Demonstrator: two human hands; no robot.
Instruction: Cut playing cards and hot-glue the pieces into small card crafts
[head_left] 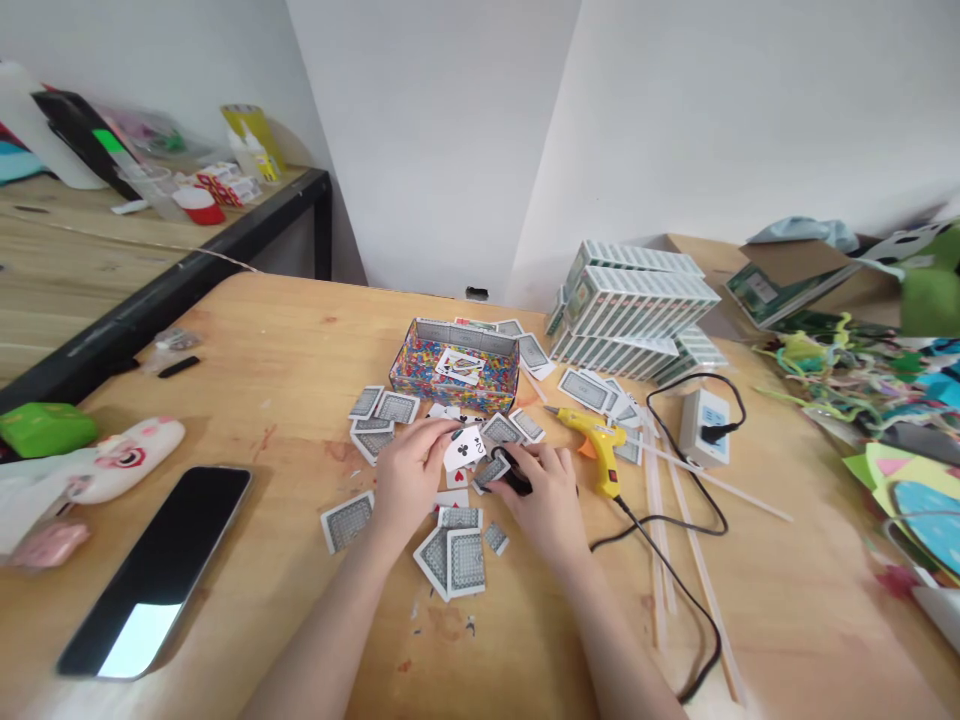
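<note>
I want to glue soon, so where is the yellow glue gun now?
In the head view, the yellow glue gun lies right of the right hand, left of the white power socket.

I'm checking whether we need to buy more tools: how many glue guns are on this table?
1: the yellow glue gun, lying beyond and to the right of the right hand. Another could be hidden in the clutter at the far right.

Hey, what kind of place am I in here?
Probably a craft workspace: a yellow glue gun, clear glue sticks and a patterned box among scattered playing cards on a wooden table.
</note>
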